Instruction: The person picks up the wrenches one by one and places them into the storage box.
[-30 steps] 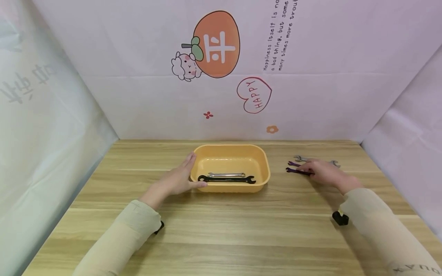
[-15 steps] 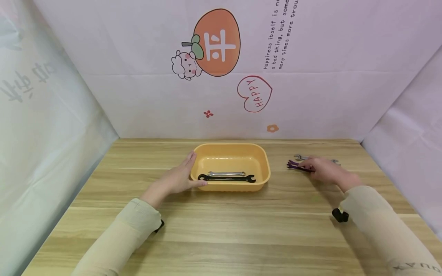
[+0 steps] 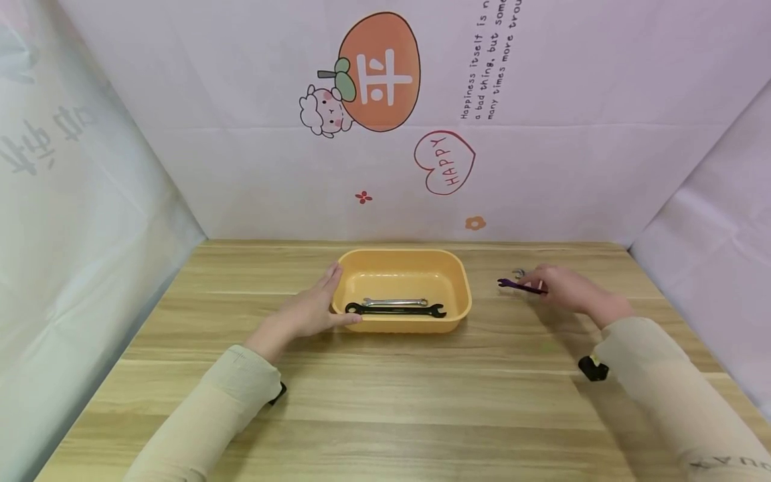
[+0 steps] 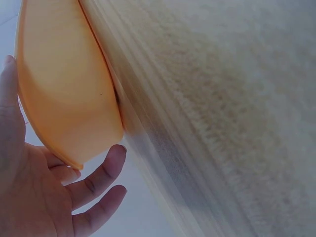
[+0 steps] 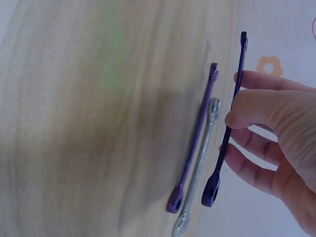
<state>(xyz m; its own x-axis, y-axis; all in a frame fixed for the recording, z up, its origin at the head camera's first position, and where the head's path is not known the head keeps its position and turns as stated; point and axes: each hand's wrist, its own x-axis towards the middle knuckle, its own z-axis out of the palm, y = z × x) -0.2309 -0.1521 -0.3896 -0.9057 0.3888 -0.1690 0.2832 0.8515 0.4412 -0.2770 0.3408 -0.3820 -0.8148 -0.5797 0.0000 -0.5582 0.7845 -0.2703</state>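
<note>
By the right hand (image 3: 565,288), a dark purple wrench (image 5: 220,157) was pinched between fingers and thumb above the tabletop (image 3: 397,395), toward its far right corner. Beneath, a second purple wrench (image 5: 196,133) and a silver wrench (image 5: 200,158) were seen. A yellow bin (image 3: 397,327) near the far edge's middle was touched by the left hand (image 3: 310,311), fingers extended; a black wrench (image 3: 394,310) and a shorter silver wrench (image 3: 394,302) were noted inside.

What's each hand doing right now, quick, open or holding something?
Left hand: open, spread against one end of the yellow bin.
Right hand: closed, holding a dark purple wrench.
</note>
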